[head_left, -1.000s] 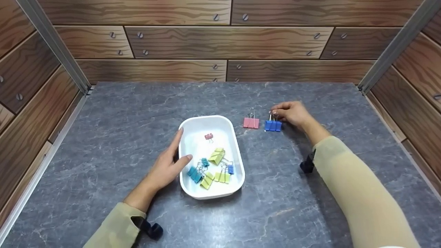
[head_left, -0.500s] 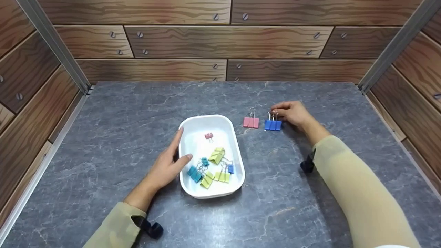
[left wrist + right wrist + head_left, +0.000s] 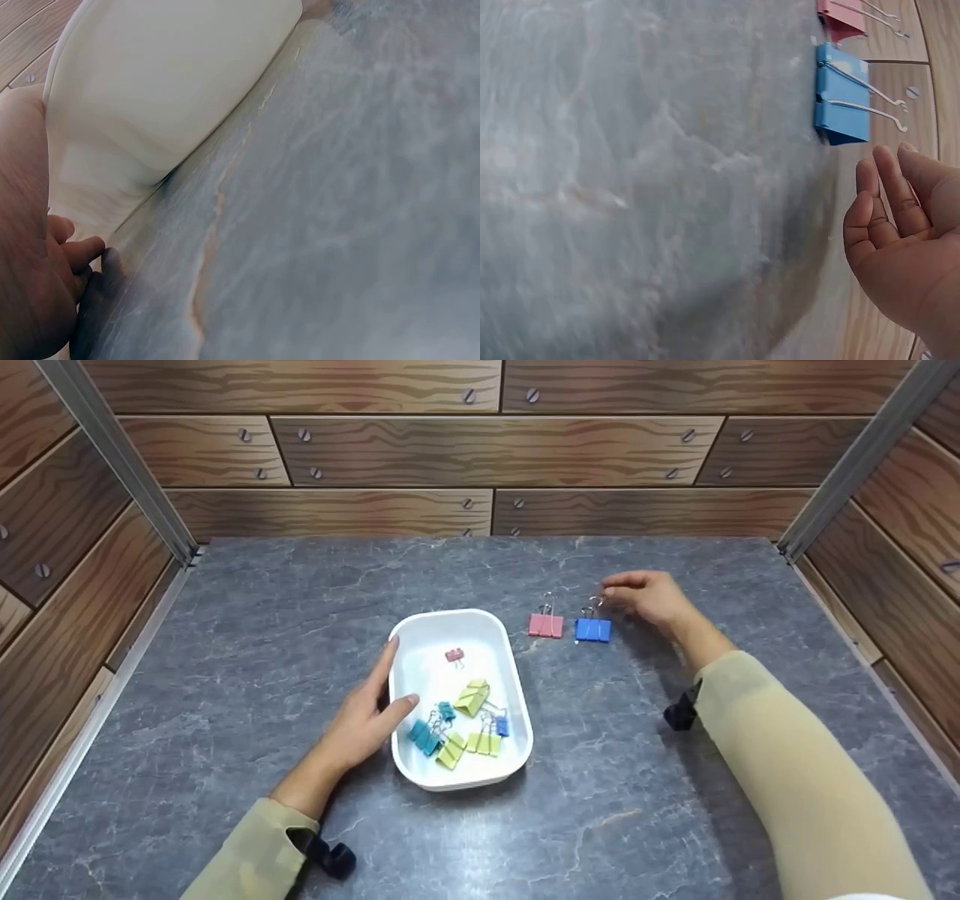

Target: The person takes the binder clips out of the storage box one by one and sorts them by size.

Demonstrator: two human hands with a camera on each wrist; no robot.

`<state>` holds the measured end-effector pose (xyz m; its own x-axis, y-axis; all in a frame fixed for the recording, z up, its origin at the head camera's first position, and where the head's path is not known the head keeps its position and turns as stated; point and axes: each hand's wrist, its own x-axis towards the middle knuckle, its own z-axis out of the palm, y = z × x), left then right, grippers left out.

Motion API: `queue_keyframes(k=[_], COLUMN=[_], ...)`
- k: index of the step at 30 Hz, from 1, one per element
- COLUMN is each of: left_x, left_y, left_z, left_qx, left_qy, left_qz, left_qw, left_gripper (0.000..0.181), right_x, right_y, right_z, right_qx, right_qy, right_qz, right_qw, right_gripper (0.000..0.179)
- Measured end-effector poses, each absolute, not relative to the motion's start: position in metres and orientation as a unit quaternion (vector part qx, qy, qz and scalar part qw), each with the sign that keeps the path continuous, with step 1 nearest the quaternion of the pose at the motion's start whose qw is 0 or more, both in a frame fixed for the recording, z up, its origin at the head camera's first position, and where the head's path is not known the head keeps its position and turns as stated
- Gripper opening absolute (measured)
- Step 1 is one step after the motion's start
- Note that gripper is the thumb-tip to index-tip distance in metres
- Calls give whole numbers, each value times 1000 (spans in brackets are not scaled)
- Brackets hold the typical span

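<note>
Left hand [image 3: 364, 727] is gripping the left wall of the white tray [image 3: 421, 660], thumb hooking over the rim. Right hand [image 3: 651, 598] is hovering right of the tray, fingers loosely bent, unclosed, tips just beside the handles of the blue clip [image 3: 593, 631]. Blue clip is standing right of the tray; pink clip [image 3: 546, 625] is standing nearer it. Smaller red clip [image 3: 454, 655] is lying inside the tray.

I count one white tub [image 3: 424, 660] containing three yellow clips [image 3: 472, 699], two teal clips [image 3: 424, 737], one red clip [image 3: 454, 655] and one small blue clip [image 3: 502, 726]; on the tabletop [image 3: 300, 607], one pink clip [image 3: 545, 625], one large blue clip [image 3: 593, 631].
</note>
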<state>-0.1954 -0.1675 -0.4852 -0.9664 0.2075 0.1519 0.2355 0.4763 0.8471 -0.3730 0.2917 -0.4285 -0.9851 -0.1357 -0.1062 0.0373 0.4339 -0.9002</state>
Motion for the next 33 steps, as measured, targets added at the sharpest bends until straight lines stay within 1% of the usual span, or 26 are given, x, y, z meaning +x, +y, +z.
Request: queue_keyframes(k=[8, 14, 18, 23, 33], left_x=[-197, -197, -198, -197, -195], left_y=[-168, -168, -169, -169, -167], left_z=[-486, -486, -486, -485, -485], left_qx=[-134, -134, -135, -133, -138], left_qy=[-853, -854, -856, -857, -852], left_qz=[-505, -502, -499, -498, -505], left_qw=[15, 15, 17, 18, 20], left_gripper=[86, 86, 87, 88, 87], right_x=[-369, -353, -343, -329, -298], right_y=[294, 276, 258, 230, 183], right_z=[-403, -377, -364, -359, -364], right_qx=[-70, -121, -178, -236, -316], right_qy=[817, 802, 791, 773, 775], right_qz=[-571, -585, -584, -589, -543], right_qw=[28, -12, -23, -9, 64], right_gripper=[24, 22, 23, 24, 23])
